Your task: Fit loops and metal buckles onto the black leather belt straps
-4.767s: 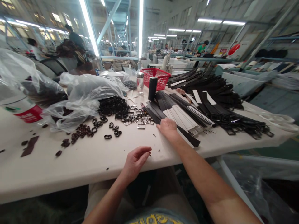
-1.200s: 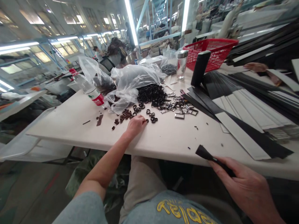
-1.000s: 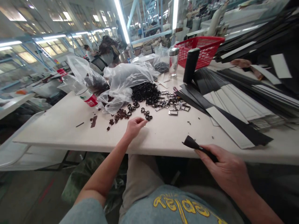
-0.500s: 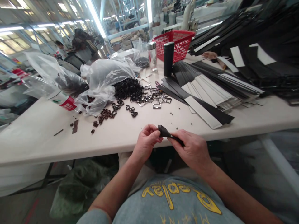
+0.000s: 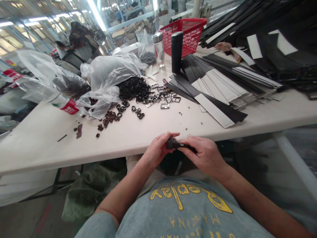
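Just off the table's front edge, both hands are on a dark belt strap (image 5: pixel 176 144) with a small light-rimmed slot in it. My left hand (image 5: pixel 158 148) closes round its wider, bent end, one finger stretched out above it. My right hand (image 5: pixel 205 153) pinches the narrower part, with the thumb below and fingers on top. The rest of the strap is hidden in the right palm. Beyond the hands lie metal buckles (image 5: pixel 164 105), a pile of black loops (image 5: pixel 132 88) and small brown loops (image 5: pixel 110 118).
Flat black straps with white ends (image 5: pixel 215 87) spread across the right of the table (image 5: pixel 133 138). Behind them stand a black flask (image 5: pixel 176 53), a glass bottle (image 5: pixel 159 54) and a red basket (image 5: pixel 193 38). Clear plastic bags (image 5: pixel 109 74) fill the left back.
My left hand has shifted its fingers over the strap's end, one finger now stretched across the top. The right hand keeps its pinch. The camera view has tilted down slightly.
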`<state>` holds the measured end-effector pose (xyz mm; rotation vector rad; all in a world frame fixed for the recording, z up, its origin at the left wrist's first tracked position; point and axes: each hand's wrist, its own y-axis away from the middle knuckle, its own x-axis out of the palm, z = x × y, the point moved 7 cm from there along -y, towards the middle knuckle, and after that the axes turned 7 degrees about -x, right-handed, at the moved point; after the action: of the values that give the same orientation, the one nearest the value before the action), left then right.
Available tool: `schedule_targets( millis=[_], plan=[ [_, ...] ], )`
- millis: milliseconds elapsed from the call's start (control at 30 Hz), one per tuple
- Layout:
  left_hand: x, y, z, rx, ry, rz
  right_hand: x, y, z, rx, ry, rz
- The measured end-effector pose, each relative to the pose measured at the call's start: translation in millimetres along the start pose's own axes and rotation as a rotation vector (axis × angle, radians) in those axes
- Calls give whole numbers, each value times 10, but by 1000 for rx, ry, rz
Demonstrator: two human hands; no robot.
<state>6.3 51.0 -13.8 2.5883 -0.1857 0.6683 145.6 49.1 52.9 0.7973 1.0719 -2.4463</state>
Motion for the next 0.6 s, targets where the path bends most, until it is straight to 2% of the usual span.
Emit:
schedule_targets(
  millis=[67,133,233,367,600],
  plan=[
    [47,37,-77,185,-15,-36,-15,9,-32,53,22,-28],
    [122,66,-83,263,-23,7,-16,16,-51,100,5,-40],
    [193,69,8,211,-19,97,-3,39,-69,157,-44,-59],
    [211,56,124,161,-16,161,36,82,-84,175,-115,-94],
    [71,68,107,305,-99,46,143,66,-68,177,-272,-8]
  ],
)
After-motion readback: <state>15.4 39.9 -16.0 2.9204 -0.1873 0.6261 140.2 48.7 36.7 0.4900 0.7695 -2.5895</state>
